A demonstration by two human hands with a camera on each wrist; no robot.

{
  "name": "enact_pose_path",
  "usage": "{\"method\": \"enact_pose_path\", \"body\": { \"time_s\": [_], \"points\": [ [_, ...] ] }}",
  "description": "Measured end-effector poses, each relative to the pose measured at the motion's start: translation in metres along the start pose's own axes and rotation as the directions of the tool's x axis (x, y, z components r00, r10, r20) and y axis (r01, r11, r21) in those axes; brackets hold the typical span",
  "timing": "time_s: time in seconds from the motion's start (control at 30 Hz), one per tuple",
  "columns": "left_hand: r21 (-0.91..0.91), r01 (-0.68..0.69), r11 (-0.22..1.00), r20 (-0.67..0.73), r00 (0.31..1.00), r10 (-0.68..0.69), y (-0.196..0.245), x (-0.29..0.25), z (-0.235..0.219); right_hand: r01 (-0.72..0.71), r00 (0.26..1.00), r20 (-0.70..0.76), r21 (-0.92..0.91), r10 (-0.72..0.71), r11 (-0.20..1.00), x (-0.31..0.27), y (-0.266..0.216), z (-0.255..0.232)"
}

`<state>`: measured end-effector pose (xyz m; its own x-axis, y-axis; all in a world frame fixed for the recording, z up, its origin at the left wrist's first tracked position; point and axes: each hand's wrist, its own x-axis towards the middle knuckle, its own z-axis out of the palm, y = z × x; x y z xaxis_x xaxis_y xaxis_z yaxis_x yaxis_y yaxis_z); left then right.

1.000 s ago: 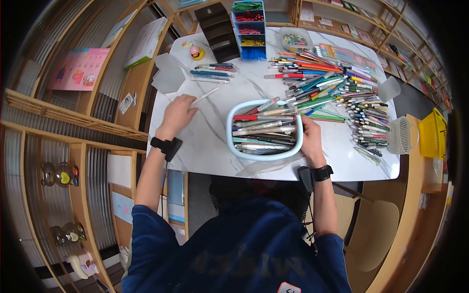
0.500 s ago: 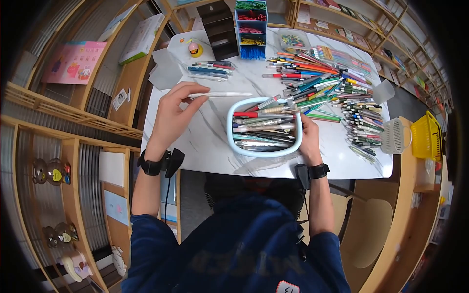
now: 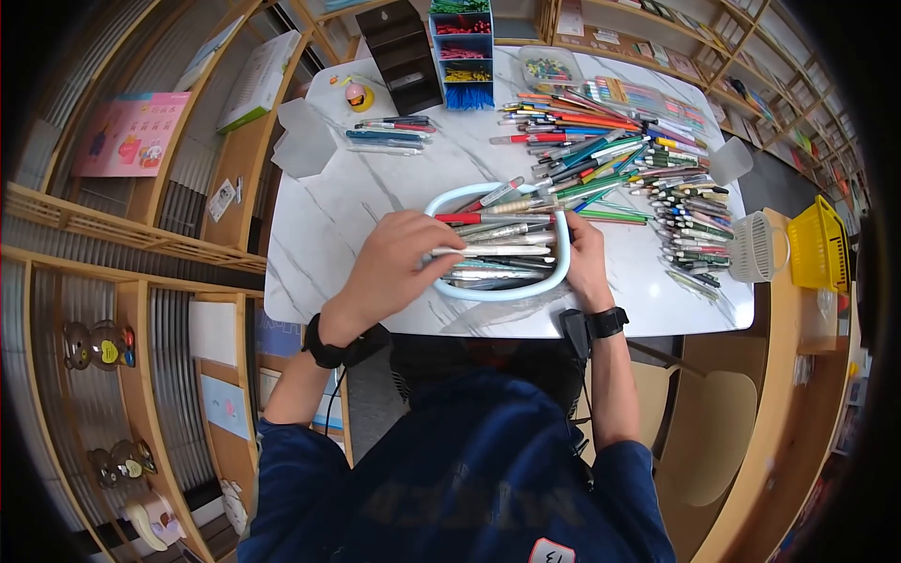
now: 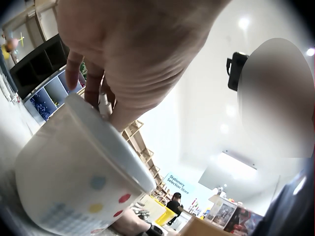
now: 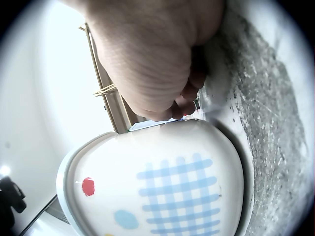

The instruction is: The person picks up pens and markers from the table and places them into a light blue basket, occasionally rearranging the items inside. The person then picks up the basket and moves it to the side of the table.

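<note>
A tub (image 3: 561,253) with a pale blue rim, full of pens, stands near the table's front edge. Coloured dots and a blue check mark its white wall (image 5: 177,191). My left hand (image 3: 399,263) is over the tub's left side, pinching a white pen (image 3: 448,251) above the pens inside. In the left wrist view the white pen (image 4: 105,105) shows between the fingers at the rim. My right hand (image 3: 588,258) holds the tub at its right end, with curled fingers (image 5: 184,105) against the wall; their tips are partly hidden.
A big heap of pens (image 3: 601,155) and a row of pens (image 3: 690,220) cover the table's right. Several pens (image 3: 389,136) lie at back left. Behind stand a dark organiser (image 3: 404,56), a blue organiser (image 3: 466,97), a bead box (image 3: 549,70). A white basket (image 3: 754,249) sits far right.
My left hand picked the white pen up from the table's left side, lifted it, and carried it right and nearer me, over the tub. The right hand stays at the tub.
</note>
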<state>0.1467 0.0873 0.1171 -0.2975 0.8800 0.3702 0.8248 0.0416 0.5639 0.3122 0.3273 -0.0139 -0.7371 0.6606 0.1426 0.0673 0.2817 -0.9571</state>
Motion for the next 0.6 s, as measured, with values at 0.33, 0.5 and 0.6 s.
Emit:
{"method": "enact_pose_path", "body": {
  "time_s": [0.33,0.5,0.6],
  "points": [
    [0.139,-0.122,0.983,-0.058,0.990,0.131,0.007,0.002,0.021,0.005,1.000,0.010,-0.029,-0.005,1.000,0.001,0.001,-0.001],
    [0.126,-0.117,0.985,-0.092,0.987,0.129,0.004,0.000,0.020,-0.031,0.999,0.025,-0.014,0.031,0.999,0.001,0.000,-0.002],
    [0.134,-0.088,0.987,-0.036,0.995,0.094,0.003,0.001,0.018,-0.030,0.999,0.027,-0.025,0.031,0.999,0.000,0.001,-0.002]
  ]
}}
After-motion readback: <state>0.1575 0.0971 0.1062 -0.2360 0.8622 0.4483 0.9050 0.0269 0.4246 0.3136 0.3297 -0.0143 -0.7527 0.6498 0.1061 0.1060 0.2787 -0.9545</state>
